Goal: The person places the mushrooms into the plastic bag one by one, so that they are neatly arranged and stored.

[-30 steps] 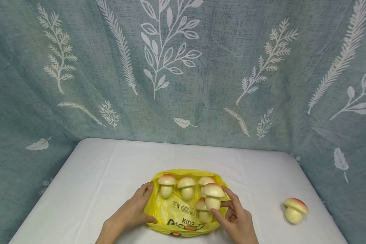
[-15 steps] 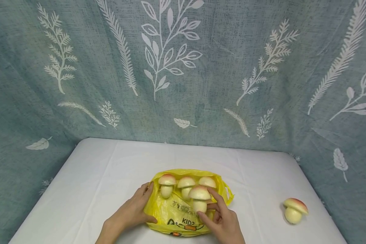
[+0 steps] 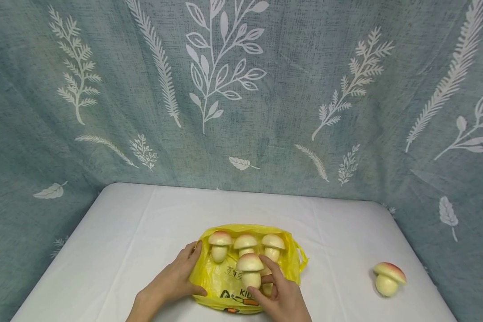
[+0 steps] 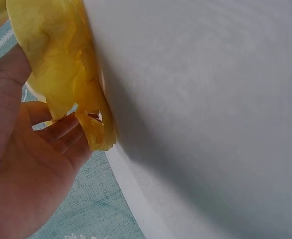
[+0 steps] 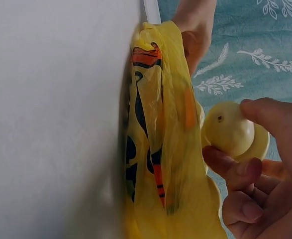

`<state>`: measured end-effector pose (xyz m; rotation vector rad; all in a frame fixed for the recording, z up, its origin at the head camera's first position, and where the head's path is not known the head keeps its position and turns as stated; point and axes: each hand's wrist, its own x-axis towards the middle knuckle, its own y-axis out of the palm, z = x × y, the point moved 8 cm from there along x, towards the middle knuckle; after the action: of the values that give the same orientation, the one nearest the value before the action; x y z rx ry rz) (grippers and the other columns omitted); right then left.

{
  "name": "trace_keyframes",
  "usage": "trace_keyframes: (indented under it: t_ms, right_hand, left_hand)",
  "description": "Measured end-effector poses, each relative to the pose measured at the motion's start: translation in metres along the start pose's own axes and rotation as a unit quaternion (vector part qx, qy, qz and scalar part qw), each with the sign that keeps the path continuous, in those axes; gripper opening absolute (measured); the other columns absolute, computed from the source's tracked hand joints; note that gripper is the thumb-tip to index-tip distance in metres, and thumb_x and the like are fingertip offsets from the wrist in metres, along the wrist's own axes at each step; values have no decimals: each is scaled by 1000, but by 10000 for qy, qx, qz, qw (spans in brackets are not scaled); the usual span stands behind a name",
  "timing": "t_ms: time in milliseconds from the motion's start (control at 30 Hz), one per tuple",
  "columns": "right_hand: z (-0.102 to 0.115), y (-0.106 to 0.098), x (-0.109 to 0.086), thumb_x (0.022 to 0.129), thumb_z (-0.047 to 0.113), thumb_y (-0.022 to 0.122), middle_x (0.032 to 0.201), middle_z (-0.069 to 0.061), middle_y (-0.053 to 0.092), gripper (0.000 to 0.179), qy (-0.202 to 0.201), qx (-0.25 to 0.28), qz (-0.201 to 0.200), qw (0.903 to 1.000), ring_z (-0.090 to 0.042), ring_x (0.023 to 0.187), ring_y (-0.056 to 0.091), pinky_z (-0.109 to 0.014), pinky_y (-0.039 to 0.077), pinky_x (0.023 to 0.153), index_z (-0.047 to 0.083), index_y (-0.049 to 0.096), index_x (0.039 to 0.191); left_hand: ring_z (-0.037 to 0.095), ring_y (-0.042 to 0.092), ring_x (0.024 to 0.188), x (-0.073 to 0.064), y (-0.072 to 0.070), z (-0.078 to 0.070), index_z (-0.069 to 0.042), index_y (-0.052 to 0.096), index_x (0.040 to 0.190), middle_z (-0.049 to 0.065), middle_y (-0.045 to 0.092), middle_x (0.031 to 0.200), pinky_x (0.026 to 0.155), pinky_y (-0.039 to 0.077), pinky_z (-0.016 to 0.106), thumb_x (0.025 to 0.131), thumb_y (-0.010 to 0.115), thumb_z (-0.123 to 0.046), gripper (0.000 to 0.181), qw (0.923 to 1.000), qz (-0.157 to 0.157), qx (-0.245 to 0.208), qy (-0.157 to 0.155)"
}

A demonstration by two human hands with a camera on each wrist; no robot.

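A yellow plastic bag (image 3: pixel 213 286) lies with its mouth spread wide on the white table. My left hand (image 3: pixel 177 275) grips its left side, thumb toward the front rim and fingers at the back; the left wrist view shows the fingers (image 4: pixel 61 130) bent around the yellow film. Over the bag, my right hand (image 3: pixel 279 293) holds a toy mushroom (image 3: pixel 250 270) upright between thumb and fingers. From below, the right wrist view shows the stem's round end (image 5: pixel 230 127) pinched. Behind it three toy mushrooms (image 3: pixel 219 246) lie in a row; another is partly hidden by my right hand.
One more toy mushroom (image 3: pixel 387 279) with a reddish cap rests on the white table (image 3: pixel 346 250) at the right. A bag handle (image 3: pixel 302 258) sticks out at the bag's right side. Behind the table hangs a blue-green curtain (image 3: pixel 285 112) with white leaf prints.
My right hand has carried the toy mushroom leftward and slightly toward me over the bag. The bag's right handle loop has come into sight. The left hand has stayed put.
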<state>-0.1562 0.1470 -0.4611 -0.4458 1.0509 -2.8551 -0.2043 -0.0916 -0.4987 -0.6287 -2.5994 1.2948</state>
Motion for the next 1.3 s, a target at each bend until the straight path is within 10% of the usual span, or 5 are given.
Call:
trace_keyframes:
  t_ms: [500, 900, 1300]
  right_hand:
    - [6, 13, 0, 88, 47, 72, 79, 4, 73, 65, -323, -1043, 531, 9926, 3, 51, 52, -22, 42, 46, 17, 48, 141]
    - [9, 23, -1, 86, 44, 76, 54, 19, 39, 63, -218, -1745, 715, 9818, 2, 40, 26, -20, 27, 37, 17, 49, 137]
    - [7, 29, -4, 84, 45, 77, 57, 17, 40, 61, -2, -1990, 752, 9771, -1, 41, 28, -21, 27, 36, 18, 49, 132]
  left_hand:
    - [39, 28, 142, -2, -1, -2, 3, 20, 156, 22, 22, 158, 111, 32, 54, 73, 86, -45, 116, 10000, 8, 37, 26]
    - [40, 29, 142, -2, -1, -3, 4, 21, 155, 24, 23, 157, 110, 33, 53, 72, 87, -43, 116, 9998, -69, 116, 116]
    - [40, 28, 142, -2, -1, -3, 5, 20, 155, 24, 23, 157, 110, 33, 54, 73, 87, -42, 116, 9999, -27, 62, 92]
